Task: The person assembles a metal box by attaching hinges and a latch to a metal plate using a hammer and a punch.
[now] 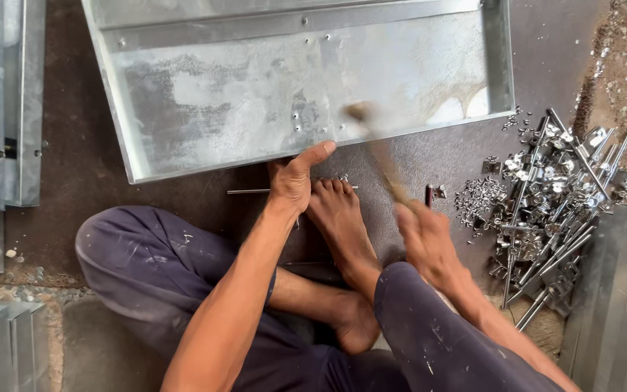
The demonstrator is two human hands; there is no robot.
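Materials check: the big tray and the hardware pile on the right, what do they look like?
Tray: likely galvanized sheet steel, going by the dull grey mottled sheen, folded rims and rivets. Hardware pile: probably bright zinc- or chrome-plated steel, since the rods and brackets are shiny silver. The tool in the right hand is motion-blurred; its handle looks wooden.

The wide, shallow grey galvanised sheet-metal tray (255, 94) looks dull and mottled, scuffed in patches. At three o'clock, a heap of small bright steel bolts and brackets (546, 196) gleams. The dark brown floor (81, 167) looks matt and gritty.
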